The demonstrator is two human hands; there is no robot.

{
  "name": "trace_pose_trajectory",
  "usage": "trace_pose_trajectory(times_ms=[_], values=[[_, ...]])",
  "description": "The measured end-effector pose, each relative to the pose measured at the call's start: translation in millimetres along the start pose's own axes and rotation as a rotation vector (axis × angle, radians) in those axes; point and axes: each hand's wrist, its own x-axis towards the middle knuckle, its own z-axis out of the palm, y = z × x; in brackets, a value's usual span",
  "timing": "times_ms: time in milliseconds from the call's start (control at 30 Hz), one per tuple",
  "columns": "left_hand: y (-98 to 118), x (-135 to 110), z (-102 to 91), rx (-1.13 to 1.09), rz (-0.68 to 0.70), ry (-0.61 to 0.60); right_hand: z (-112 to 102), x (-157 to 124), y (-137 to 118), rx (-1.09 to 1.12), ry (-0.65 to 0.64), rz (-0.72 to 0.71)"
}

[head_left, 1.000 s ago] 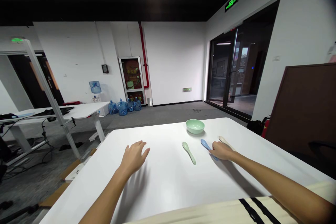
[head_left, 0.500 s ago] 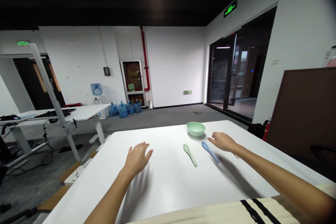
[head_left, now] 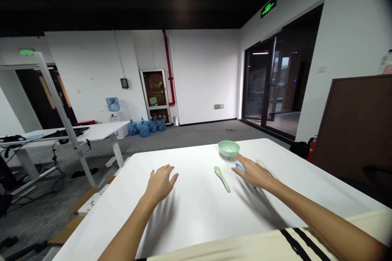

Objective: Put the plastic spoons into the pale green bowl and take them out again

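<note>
My left hand (head_left: 161,184) hovers over the left part of the white table (head_left: 196,208), fingers apart and holding nothing. Over on the right, my right hand (head_left: 253,173) is above a blue spoon (head_left: 239,167), with thumb and fingers apart; most of that spoon is hidden beneath it. Whether the hand touches the spoon I cannot tell. A light green spoon (head_left: 222,179) lies to the left of this hand. The light green bowl (head_left: 229,149) stands behind the spoons, just beyond my right fingertips. A cream-coloured spoon (head_left: 266,168) shows partly behind my right hand.
Blue water jugs (head_left: 143,127) stand on the floor by the far wall. A second white table (head_left: 101,130) with cables and a metal post (head_left: 61,108) is at the left. To the right rises a brown cabinet or partition (head_left: 355,130).
My right hand has moved left and slightly towards me, from beside the blue spoon to over it. More of the cream-coloured spoon is uncovered. My left hand stays almost where it was.
</note>
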Motion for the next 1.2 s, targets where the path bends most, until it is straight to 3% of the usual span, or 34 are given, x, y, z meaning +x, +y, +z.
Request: trace_pose_trajectory(times_ms=[300,1200], values=[[3.1,-0.8,-3.9,0.006,-0.011,-0.021,10.5,-4.6,6.9,0.028,-0.068,0.005],[3.2,-0.7,-3.7,0.02,-0.013,-0.017,6.4,-7.6,5.4,0.069,-0.047,-0.008]])
